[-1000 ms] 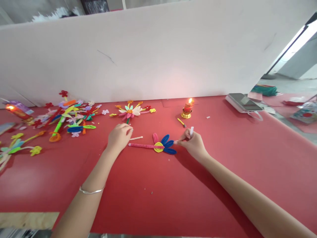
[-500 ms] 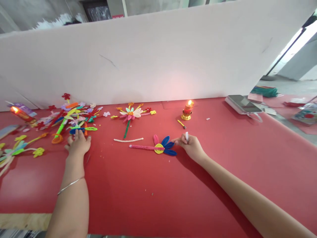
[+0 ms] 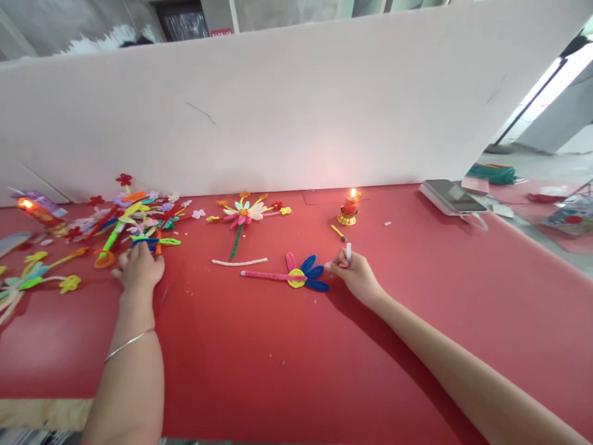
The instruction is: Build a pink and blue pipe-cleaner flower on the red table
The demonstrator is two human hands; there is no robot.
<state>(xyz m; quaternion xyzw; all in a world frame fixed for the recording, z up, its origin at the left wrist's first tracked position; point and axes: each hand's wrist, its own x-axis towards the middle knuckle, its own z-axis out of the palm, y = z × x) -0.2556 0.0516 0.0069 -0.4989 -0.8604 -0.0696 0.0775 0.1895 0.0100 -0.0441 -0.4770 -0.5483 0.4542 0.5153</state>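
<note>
My left hand (image 3: 140, 269) rests at the front of a heap of pipe-cleaner flowers (image 3: 124, 217), fingers apart, the fingertips by a blue and green looped piece (image 3: 151, 241). Whether they touch it I cannot tell. Between the curled fingers of my right hand (image 3: 354, 275) a short white stick (image 3: 348, 252) points up; its kind is unclear. Just left of that hand lies a half-made pipe-cleaner flower (image 3: 296, 278) with a yellow centre, blue petals, one pink petal and a pink stem. My right fingertips are close to the blue petals.
A lit red candle (image 3: 351, 209) in a gold holder stands behind my right hand; another lit candle (image 3: 42, 216) leans at far left. A finished flower (image 3: 243, 216), a white pipe cleaner (image 3: 239, 262), a yellow stub (image 3: 338, 233) and a phone (image 3: 451, 196) lie on the red table (image 3: 259, 371).
My left hand has drawn back slightly toward me, uncovering more of the blue looped piece. My right hand's fingers have pulled a little away from the blue petals.
</note>
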